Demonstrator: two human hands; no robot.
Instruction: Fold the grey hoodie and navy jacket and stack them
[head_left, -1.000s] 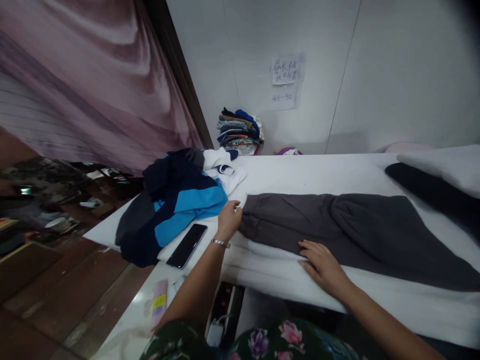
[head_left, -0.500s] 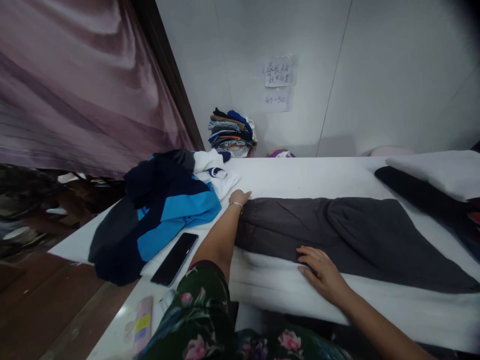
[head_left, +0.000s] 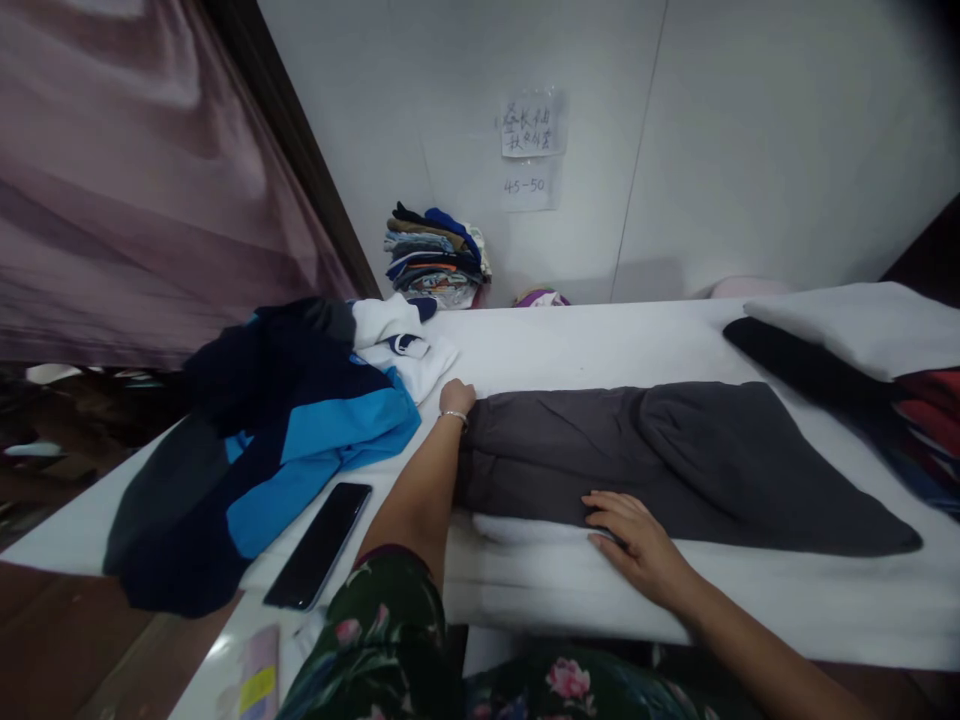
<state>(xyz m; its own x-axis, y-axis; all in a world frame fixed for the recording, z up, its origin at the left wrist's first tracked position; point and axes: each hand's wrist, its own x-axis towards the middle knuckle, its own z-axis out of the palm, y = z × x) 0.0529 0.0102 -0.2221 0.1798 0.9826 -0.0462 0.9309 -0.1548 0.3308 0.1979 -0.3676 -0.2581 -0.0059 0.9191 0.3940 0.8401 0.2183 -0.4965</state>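
A dark grey garment (head_left: 555, 450), folded into a long shape, lies across the table in front of me. My left hand (head_left: 457, 398), a bracelet at its wrist, is closed at the far left corner of the cloth. Its fingertips are largely hidden. My right hand (head_left: 630, 535) rests on the near edge of the garment. The fingers lie stretched over the fabric, with the thumb apart from them just below the edge. A rounded fold runs across the garment's right half, and its right end tapers to a point.
Left of my arm lies a heap of navy, bright blue and white clothes (head_left: 300, 420). A black phone (head_left: 319, 545) is beside it. More garments (head_left: 847, 370) lie at the right. Folded clothes are stacked (head_left: 435, 255) beyond the far edge, below handwritten signs (head_left: 531, 140).
My left hand has closed at the garment's corner; a finger stuck out before. My right hand stays at the near edge. The view has shifted, and the garment's right tip now shows fully.
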